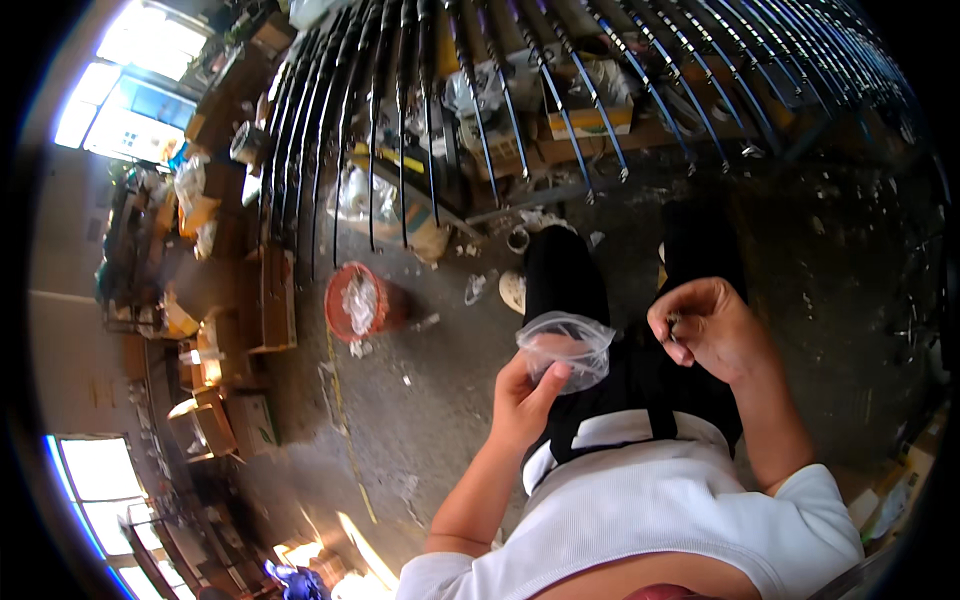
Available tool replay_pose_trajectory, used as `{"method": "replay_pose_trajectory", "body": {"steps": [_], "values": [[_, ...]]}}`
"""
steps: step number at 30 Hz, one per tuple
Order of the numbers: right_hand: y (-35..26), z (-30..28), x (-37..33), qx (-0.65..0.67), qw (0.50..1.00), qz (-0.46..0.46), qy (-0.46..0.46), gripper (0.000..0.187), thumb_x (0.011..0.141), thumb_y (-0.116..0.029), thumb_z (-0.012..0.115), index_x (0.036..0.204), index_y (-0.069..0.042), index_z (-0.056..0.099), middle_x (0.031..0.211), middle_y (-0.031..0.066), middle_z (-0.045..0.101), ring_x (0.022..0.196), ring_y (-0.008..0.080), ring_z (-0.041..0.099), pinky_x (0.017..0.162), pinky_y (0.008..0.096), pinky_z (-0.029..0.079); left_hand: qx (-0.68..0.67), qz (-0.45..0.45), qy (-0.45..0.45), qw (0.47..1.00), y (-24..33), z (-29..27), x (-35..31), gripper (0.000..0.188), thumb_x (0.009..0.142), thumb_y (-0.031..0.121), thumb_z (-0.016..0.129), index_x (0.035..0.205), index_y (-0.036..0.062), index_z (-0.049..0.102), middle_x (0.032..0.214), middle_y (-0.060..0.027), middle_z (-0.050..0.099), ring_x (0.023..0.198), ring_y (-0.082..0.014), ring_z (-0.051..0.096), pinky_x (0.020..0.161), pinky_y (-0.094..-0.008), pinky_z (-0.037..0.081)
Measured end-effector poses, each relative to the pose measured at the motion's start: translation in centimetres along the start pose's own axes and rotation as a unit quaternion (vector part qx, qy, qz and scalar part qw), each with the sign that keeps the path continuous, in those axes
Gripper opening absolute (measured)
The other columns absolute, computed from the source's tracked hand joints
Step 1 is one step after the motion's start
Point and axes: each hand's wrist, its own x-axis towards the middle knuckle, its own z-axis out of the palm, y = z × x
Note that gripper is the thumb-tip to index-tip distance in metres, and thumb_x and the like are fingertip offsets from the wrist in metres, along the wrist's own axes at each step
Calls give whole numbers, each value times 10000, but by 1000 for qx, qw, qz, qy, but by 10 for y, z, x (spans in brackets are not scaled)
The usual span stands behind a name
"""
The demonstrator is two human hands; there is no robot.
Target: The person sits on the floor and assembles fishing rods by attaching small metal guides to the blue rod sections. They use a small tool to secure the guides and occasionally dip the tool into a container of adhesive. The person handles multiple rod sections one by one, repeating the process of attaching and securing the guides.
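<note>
In my left hand [525,400] is a small clear plastic bag [572,348], held in front of my lap with the thumb pressed on its near side. The bag's mouth looks spread, and what it may contain is not clear. To the right, apart from the bag, my right hand [708,325] is raised over my right thigh with its fingers curled. Between its thumb and fingertips sits a small dark object [674,326], too small to name.
A long row of fishing rod blanks [480,110] hangs across the far side. Under them are a cardboard box [590,115] and plastic-wrapped items. A red bucket [362,305] with crumpled plastic stands at left on the littered concrete floor [400,440]. Cartons [272,300] line the left wall.
</note>
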Motion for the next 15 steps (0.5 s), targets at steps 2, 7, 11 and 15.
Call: {"method": "replay_pose_trajectory", "body": {"steps": [2,7,11,15], "values": [[-2,-9,-11,20,999,38,18,121,782,-30,639,887,31,642,786,103,633,603,146,595,517,236,473,20,32,-24,999,26,0,8,191,895,123,542,983,-34,607,1004,-91,600,961,-179,549,867,-301,410],[19,-43,-36,59,994,68,54,133,782,-5,628,910,28,647,812,101,644,635,149,614,562,245,500,49,59,4,997,90,14,67,205,883,147,563,983,-29,597,990,-104,601,950,-191,554,849,-330,431],[34,-62,-51,118,988,74,61,136,789,-6,625,918,30,647,822,119,642,637,158,614,561,253,492,-17,71,47,996,132,34,174,228,890,172,561,1017,-16,545,912,-81,593,867,-151,579,753,-299,471],[40,-80,-62,164,981,71,78,141,789,-8,631,913,56,638,821,120,641,631,157,607,560,256,489,-3,119,114,986,143,42,299,172,866,116,573,991,6,526,827,-50,564,732,-127,572,621,-277,479]]}}
